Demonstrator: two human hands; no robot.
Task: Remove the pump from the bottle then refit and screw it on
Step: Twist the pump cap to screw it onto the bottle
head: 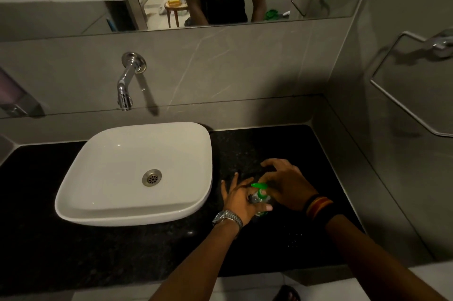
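A small clear bottle [260,199] with a green pump [259,186] stands on the black counter [269,146], right of the basin. My left hand [239,199] wraps the bottle's body from the left, thumb across its front. My right hand [285,184] comes over from the right, with its fingers at the pump's collar and the other fingers spread above. The green nozzle points left. Both hands hide most of the bottle, so I cannot tell whether the pump sits fully on the neck.
A white basin [137,173] takes up the counter's left half, under a chrome wall tap [127,82]. A tiled wall with a metal towel ring [411,85] bounds the right side. A mirror strip [171,14] runs along the back wall.
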